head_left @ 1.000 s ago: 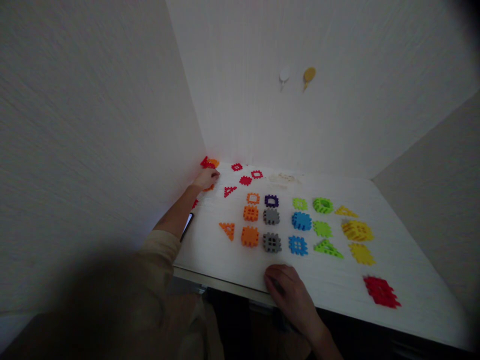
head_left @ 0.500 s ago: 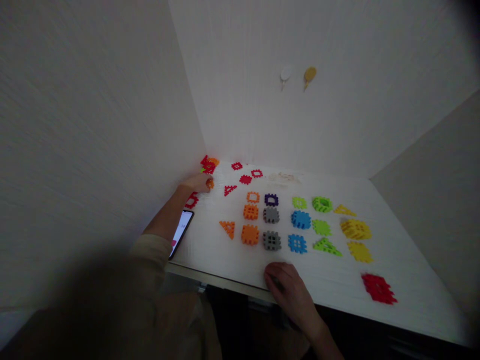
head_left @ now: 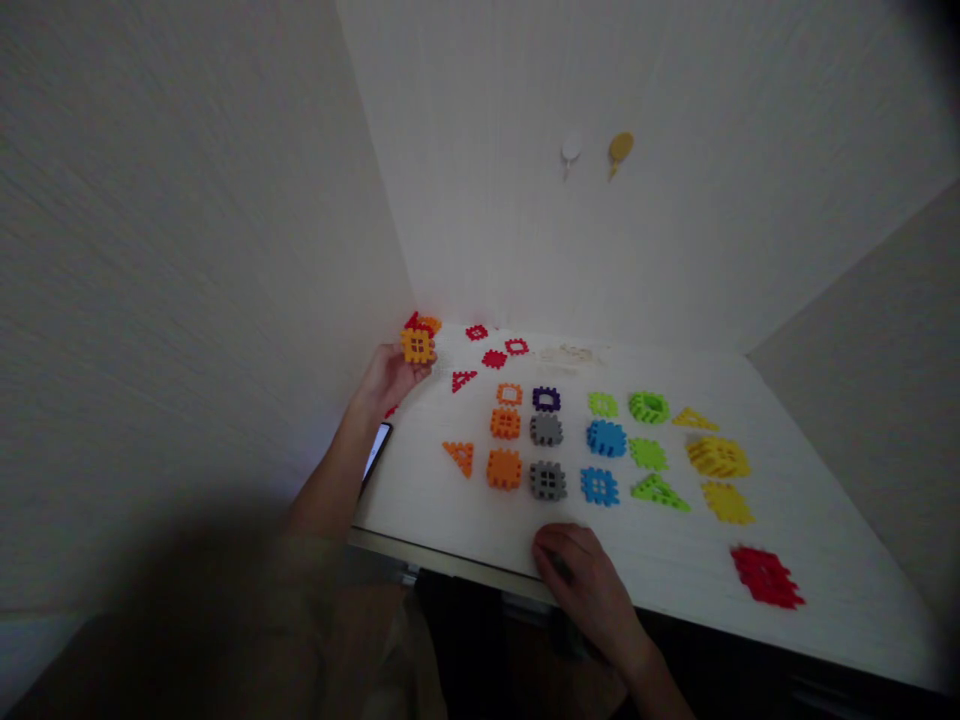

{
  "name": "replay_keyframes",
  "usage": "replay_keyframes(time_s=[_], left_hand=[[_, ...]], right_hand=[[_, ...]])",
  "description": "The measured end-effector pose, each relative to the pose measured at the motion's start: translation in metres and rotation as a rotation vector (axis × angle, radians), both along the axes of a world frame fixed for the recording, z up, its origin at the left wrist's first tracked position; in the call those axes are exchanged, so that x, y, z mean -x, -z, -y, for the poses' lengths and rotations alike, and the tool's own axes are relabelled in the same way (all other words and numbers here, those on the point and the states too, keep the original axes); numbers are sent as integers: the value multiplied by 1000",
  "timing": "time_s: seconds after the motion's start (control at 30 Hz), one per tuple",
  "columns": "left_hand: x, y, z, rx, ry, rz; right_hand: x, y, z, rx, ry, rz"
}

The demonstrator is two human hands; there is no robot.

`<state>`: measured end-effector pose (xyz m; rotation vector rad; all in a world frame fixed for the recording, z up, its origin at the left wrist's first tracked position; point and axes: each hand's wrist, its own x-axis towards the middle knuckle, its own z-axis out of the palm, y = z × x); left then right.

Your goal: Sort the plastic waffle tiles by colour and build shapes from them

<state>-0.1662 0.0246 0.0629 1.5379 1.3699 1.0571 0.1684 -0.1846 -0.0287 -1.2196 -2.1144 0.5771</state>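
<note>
My left hand (head_left: 390,380) is raised at the far left of the table, its fingers closed around an orange-yellow window-patterned building block (head_left: 417,346). Just behind that block lies a small heap of red and orange pieces (head_left: 430,325), partly hidden. My right hand (head_left: 589,580) rests at the table's front edge with its fingers curled and nothing visible in them. Nearest to it are a grey window block (head_left: 548,481) and a blue window block (head_left: 599,487). An orange square block (head_left: 503,469) and an orange triangle (head_left: 460,457) lie further left.
Rows of interlocking blocks cover the white table (head_left: 420,490): purple, green, yellow (head_left: 727,502) and, front right, red (head_left: 766,577). Several flat red pieces (head_left: 494,359) lie at the back left. A phone (head_left: 376,452) sits by my left forearm. Walls enclose three sides; two hooks (head_left: 620,148) hang behind.
My left hand has lifted the orange-yellow block from beside the heap and turned its window face into view. My right hand stays in place.
</note>
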Motion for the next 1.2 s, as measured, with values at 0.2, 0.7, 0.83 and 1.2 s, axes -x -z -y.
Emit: replay_keyframes(time_s=[0.2, 0.7, 0.83, 1.2], left_hand=[[-45, -8, 67, 211, 119, 310], [-112, -6, 147, 979, 333, 731], [-118, 6, 156, 906, 223, 562], [-116, 3, 167, 738, 641, 203]], right_hand=[[0, -8, 1, 28, -14, -30], [24, -89, -26, -172, -93, -162], [25, -83, -24, -168, -144, -134], [13, -72, -6, -16, -253, -112]])
